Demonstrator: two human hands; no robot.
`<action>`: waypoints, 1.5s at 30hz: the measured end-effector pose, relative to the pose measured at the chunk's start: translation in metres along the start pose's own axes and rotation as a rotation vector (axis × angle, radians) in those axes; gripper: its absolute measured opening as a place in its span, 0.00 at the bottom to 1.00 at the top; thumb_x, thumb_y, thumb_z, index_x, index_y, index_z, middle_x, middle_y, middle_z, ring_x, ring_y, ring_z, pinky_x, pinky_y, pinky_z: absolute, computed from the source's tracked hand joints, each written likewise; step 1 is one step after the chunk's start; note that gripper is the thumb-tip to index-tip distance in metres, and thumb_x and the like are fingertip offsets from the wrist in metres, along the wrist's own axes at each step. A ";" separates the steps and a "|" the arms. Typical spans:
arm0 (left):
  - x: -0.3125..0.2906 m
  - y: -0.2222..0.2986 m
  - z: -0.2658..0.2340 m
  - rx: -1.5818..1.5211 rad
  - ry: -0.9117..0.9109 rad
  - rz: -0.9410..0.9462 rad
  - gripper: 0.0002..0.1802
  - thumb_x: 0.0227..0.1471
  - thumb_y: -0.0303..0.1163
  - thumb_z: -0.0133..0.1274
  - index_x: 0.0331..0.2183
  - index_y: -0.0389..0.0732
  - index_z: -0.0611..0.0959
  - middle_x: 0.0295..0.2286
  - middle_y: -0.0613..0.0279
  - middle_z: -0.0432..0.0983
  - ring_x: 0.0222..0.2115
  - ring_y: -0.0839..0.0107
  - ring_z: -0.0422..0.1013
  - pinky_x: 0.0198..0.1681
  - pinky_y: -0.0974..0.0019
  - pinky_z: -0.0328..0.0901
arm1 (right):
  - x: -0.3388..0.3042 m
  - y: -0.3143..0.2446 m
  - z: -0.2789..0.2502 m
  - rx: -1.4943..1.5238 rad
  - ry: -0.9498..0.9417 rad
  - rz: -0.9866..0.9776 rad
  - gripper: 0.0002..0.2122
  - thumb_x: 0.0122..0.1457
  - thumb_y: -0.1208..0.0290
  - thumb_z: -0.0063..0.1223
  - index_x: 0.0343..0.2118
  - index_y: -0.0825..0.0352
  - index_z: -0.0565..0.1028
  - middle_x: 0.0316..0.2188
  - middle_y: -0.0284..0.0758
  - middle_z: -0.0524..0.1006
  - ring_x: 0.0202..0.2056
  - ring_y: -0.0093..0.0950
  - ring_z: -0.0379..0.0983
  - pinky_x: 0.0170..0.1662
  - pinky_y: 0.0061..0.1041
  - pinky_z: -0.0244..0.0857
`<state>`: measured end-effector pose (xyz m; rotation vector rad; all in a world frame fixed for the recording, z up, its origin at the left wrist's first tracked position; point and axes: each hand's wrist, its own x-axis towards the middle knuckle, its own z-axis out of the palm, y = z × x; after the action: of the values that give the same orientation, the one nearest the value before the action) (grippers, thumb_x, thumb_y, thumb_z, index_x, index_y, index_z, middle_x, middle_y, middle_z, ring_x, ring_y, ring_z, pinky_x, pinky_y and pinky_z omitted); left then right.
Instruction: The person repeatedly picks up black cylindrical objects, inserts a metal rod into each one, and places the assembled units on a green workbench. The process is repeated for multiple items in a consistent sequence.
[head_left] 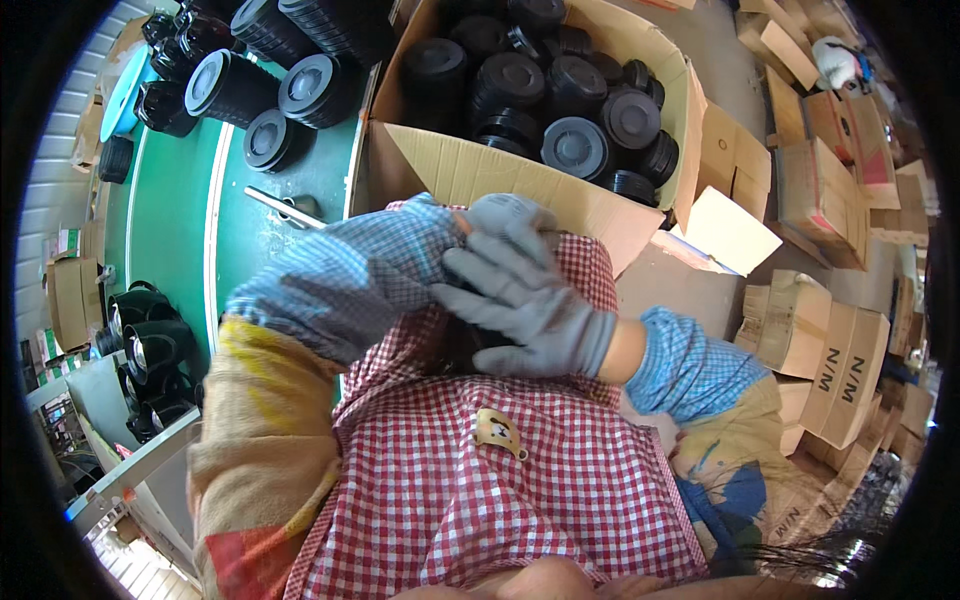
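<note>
My right hand (530,310), in a grey glove, lies flat against my chest with its fingers spread, and the fingertips touch the cuff of my left blue-checked sleeve (350,280). A dark shape (458,345) shows under its palm against the red-checked apron (480,480); I cannot tell what it is. My left hand (507,213), also grey-gloved, is curled just beyond that cuff at the front wall of the big cardboard box (470,170). Most of the left hand is hidden. The box is full of several black round caps (575,145).
A green conveyor belt (180,220) runs on the left, with black round parts (300,90) piled at its far end and more black parts (150,350) on a shelf at left. A metal bar (280,208) lies on the belt. Stacked cardboard cartons (820,340) crowd the right.
</note>
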<state>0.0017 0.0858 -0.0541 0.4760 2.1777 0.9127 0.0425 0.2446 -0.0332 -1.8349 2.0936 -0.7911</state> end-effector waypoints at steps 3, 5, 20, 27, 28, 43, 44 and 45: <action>-0.022 -0.038 0.015 -0.246 0.036 0.262 0.20 0.64 0.41 0.49 0.50 0.38 0.81 0.52 0.50 0.76 0.50 0.53 0.75 0.52 0.52 0.69 | -0.044 0.065 0.013 0.042 -0.088 0.034 0.44 0.54 0.30 0.48 0.70 0.53 0.59 0.72 0.43 0.51 0.73 0.44 0.37 0.72 0.55 0.25; -0.004 -0.073 0.028 -0.082 0.055 0.402 0.21 0.64 0.43 0.50 0.49 0.37 0.81 0.52 0.50 0.76 0.49 0.54 0.75 0.51 0.52 0.69 | -0.034 0.055 0.016 0.132 -0.120 0.029 0.44 0.54 0.29 0.46 0.69 0.53 0.60 0.72 0.43 0.51 0.74 0.44 0.36 0.72 0.55 0.24; 0.011 -0.081 0.044 -0.726 -0.280 0.134 0.23 0.62 0.40 0.52 0.54 0.36 0.77 0.54 0.50 0.73 0.53 0.60 0.71 0.58 0.58 0.65 | 0.001 0.002 0.013 -0.025 -0.055 -0.040 0.30 0.62 0.42 0.46 0.66 0.48 0.66 0.73 0.39 0.49 0.73 0.46 0.38 0.68 0.66 0.25; -0.021 -0.036 0.015 -0.512 -0.025 0.529 0.24 0.60 0.40 0.55 0.54 0.40 0.79 0.53 0.53 0.74 0.56 0.62 0.69 0.60 0.57 0.65 | -0.028 0.051 -0.007 0.215 -0.098 -0.002 0.40 0.54 0.34 0.52 0.67 0.52 0.64 0.71 0.40 0.54 0.72 0.46 0.40 0.72 0.51 0.36; -0.011 -0.054 0.030 -0.407 0.088 0.751 0.24 0.60 0.39 0.55 0.55 0.40 0.79 0.53 0.52 0.74 0.57 0.62 0.69 0.62 0.58 0.63 | -0.027 0.049 -0.005 0.150 -0.116 0.010 0.41 0.54 0.33 0.52 0.67 0.51 0.64 0.71 0.40 0.54 0.72 0.47 0.40 0.72 0.51 0.35; -0.114 -0.050 0.032 -0.645 0.637 0.152 0.17 0.64 0.31 0.50 0.51 0.34 0.79 0.48 0.49 0.77 0.51 0.57 0.73 0.57 0.60 0.67 | -0.091 0.013 0.015 0.197 0.504 0.447 0.48 0.59 0.25 0.33 0.68 0.66 0.61 0.69 0.52 0.54 0.71 0.48 0.47 0.71 0.46 0.42; -0.106 -0.047 0.043 -0.472 0.585 0.257 0.17 0.64 0.30 0.51 0.51 0.34 0.79 0.49 0.48 0.77 0.51 0.57 0.73 0.57 0.60 0.67 | -0.087 0.022 0.022 0.174 0.499 0.422 0.49 0.58 0.24 0.33 0.68 0.66 0.61 0.69 0.52 0.54 0.71 0.48 0.46 0.71 0.45 0.43; -0.094 -0.045 0.050 -0.305 0.531 0.371 0.17 0.63 0.29 0.51 0.51 0.35 0.79 0.49 0.47 0.77 0.51 0.56 0.73 0.57 0.60 0.67 | -0.080 0.030 0.020 0.140 0.488 0.402 0.50 0.57 0.23 0.32 0.68 0.66 0.60 0.69 0.52 0.53 0.71 0.48 0.46 0.71 0.44 0.43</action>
<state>0.0998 0.0253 -0.0671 0.5401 2.3859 1.7058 0.0422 0.3193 -0.0794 -1.1664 2.4964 -1.3256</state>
